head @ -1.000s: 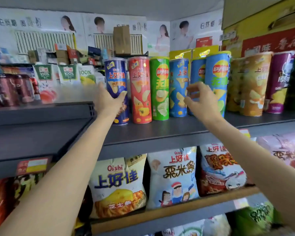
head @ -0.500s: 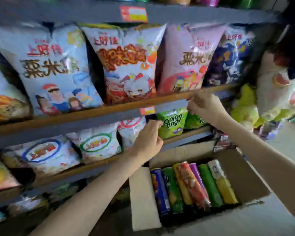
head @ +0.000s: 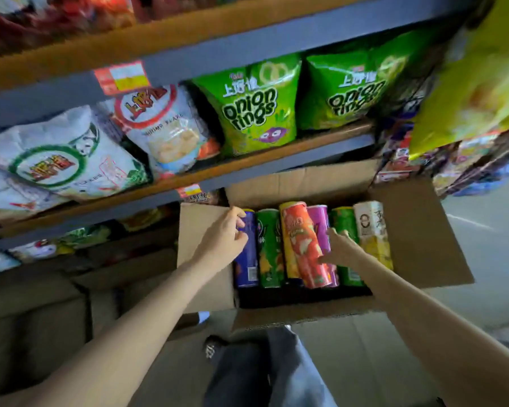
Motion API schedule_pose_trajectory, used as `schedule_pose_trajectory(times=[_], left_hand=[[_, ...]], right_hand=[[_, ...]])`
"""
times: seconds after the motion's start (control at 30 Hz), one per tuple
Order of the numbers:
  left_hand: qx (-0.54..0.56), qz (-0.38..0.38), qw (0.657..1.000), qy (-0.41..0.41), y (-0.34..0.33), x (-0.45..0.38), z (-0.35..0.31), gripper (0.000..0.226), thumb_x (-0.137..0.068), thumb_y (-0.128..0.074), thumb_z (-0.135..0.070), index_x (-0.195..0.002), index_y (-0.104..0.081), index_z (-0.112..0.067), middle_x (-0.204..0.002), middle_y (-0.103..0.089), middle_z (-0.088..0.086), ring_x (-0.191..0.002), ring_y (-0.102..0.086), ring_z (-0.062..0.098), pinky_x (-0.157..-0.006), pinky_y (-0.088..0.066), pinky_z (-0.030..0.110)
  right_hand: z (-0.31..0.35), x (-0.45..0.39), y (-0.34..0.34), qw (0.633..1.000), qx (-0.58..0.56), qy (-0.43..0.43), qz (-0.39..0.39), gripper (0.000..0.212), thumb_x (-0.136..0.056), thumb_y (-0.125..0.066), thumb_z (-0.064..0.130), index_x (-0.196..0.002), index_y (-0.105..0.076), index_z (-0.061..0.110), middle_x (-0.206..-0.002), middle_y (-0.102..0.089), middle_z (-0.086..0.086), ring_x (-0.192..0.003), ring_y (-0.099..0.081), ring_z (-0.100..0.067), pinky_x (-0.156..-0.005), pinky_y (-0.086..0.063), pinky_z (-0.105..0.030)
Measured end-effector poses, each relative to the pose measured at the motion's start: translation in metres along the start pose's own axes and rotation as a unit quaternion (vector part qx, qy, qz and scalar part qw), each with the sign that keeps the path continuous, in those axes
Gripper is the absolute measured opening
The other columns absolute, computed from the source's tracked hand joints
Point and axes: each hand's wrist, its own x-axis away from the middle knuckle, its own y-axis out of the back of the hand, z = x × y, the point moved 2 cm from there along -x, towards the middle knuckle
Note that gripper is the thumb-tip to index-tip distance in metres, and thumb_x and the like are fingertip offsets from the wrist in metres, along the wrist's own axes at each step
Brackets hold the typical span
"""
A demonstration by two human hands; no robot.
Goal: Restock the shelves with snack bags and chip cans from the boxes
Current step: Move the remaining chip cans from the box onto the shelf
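An open cardboard box [head: 412, 230] stands on the floor under the shelves, with several chip cans lying side by side in it. My left hand [head: 222, 237] curls its thumb and fingers round the upper part of the blue can [head: 246, 267] at the box's left side. My right hand [head: 341, 248] rests with spread thumb and fingers on the purple can [head: 319, 223], between the red can [head: 303, 245] and a green can [head: 345, 223]. Another green can [head: 269, 259] and a white-and-yellow can [head: 370, 230] also lie there.
Green onion-rings bags [head: 256, 113] and white shrimp-snack bags [head: 165, 127] fill the shelf [head: 276, 148] just above the box. More bags hang at the right [head: 476, 83]. Closed cardboard boxes [head: 41, 318] sit at lower left. My leg [head: 265, 374] is below the box.
The view dropped from the top can shelf to the floor box. Both hands came down from the shelf edges into the box, the left onto the blue can, the right onto the purple one.
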Motion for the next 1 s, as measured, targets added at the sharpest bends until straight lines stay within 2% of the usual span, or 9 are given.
schedule_pose_trajectory(times=[0.17,0.3,0.4,0.53,0.67,0.77,0.83,0.9,1.0], left_hand=[[0.000,-0.037,0.996,0.080,-0.013,0.000,0.024,0.026,-0.085,-0.056,-0.003,-0.111,-0.052,-0.003,-0.100,-0.062,0.008,-0.088,-0.060,0.025,-0.078,-0.043,0.030],[-0.007,0.012,0.997,0.082,-0.029,0.004,0.028,0.028,-0.087,-0.056,-0.005,-0.114,-0.050,-0.007,-0.101,-0.059,0.004,-0.082,-0.057,0.018,-0.075,-0.045,0.028],[0.033,0.045,0.992,0.111,-0.037,-0.002,0.024,0.032,-0.088,-0.056,-0.006,-0.119,-0.046,-0.007,-0.107,-0.058,0.008,-0.082,-0.054,0.015,-0.069,-0.043,0.022],[0.220,0.099,0.938,0.251,-0.046,-0.011,0.014,0.040,-0.090,-0.060,-0.024,-0.124,-0.043,-0.012,-0.109,-0.056,0.001,-0.094,-0.052,0.012,-0.072,-0.038,0.021],[0.308,0.113,0.909,0.258,-0.042,-0.013,0.008,0.036,-0.082,-0.068,-0.030,-0.113,-0.052,-0.024,-0.107,-0.062,-0.006,-0.093,-0.058,0.009,-0.075,-0.043,0.021],[0.321,0.073,0.910,0.251,-0.030,-0.012,0.013,0.040,-0.079,-0.071,-0.029,-0.113,-0.053,-0.023,-0.107,-0.062,-0.003,-0.098,-0.058,0.012,-0.072,-0.042,0.018],[0.314,0.054,0.912,0.258,-0.024,-0.011,0.019,0.034,-0.078,-0.072,-0.031,-0.107,-0.053,-0.025,-0.100,-0.062,-0.006,-0.088,-0.057,0.006,-0.068,-0.040,0.017],[0.301,0.049,0.913,0.269,-0.023,-0.007,0.026,0.032,-0.079,-0.071,-0.030,-0.104,-0.052,-0.025,-0.092,-0.059,-0.010,-0.080,-0.054,0.001,-0.065,-0.039,0.017],[0.278,0.053,0.916,0.285,-0.025,-0.002,0.035,0.035,-0.079,-0.072,-0.031,-0.104,-0.048,-0.026,-0.087,-0.055,-0.014,-0.075,-0.050,-0.002,-0.060,-0.035,0.015]], right_hand=[[0.010,-0.034,-0.031,0.991,-0.130,0.005,-0.026,0.089,-0.073,-0.077,0.029,-0.141,-0.025,0.005,-0.132,-0.046,-0.021,-0.118,-0.048,-0.036,-0.090,-0.043,-0.036],[0.021,-0.042,-0.046,0.994,-0.081,-0.039,-0.058,0.098,-0.073,-0.076,0.036,-0.143,-0.016,0.003,-0.141,-0.030,-0.021,-0.129,-0.035,-0.039,-0.102,-0.036,-0.042],[0.029,-0.043,-0.049,0.989,-0.130,-0.039,-0.051,0.091,-0.070,-0.078,0.038,-0.136,-0.027,0.003,-0.135,-0.038,-0.016,-0.125,-0.040,-0.034,-0.098,-0.038,-0.039],[0.052,-0.030,-0.045,0.944,-0.316,0.057,0.079,0.077,-0.060,-0.087,0.029,-0.122,-0.044,0.013,-0.120,-0.057,-0.005,-0.106,-0.058,-0.021,-0.091,-0.051,-0.037],[0.085,0.000,-0.029,0.899,-0.356,0.165,0.194,0.059,-0.070,-0.081,0.022,-0.121,-0.051,0.018,-0.109,-0.065,0.003,-0.098,-0.063,-0.013,-0.087,-0.052,-0.029],[0.087,-0.003,-0.017,0.884,-0.350,0.204,0.232,0.056,-0.078,-0.075,0.019,-0.129,-0.051,0.016,-0.118,-0.062,0.001,-0.105,-0.061,-0.013,-0.088,-0.050,-0.025],[0.077,-0.016,-0.010,0.919,-0.309,0.191,0.154,0.052,-0.081,-0.072,0.015,-0.128,-0.053,0.010,-0.121,-0.061,-0.004,-0.104,-0.058,-0.015,-0.087,-0.047,-0.025],[0.056,-0.036,-0.003,0.963,-0.240,0.124,-0.021,0.050,-0.081,-0.071,0.016,-0.128,-0.054,0.005,-0.124,-0.059,-0.012,-0.110,-0.056,-0.022,-0.089,-0.043,-0.030],[0.018,-0.057,-0.002,0.970,-0.193,-0.024,-0.145,0.063,-0.081,-0.070,0.023,-0.132,-0.041,0.001,-0.132,-0.045,-0.020,-0.121,-0.044,-0.034,-0.097,-0.038,-0.037]])
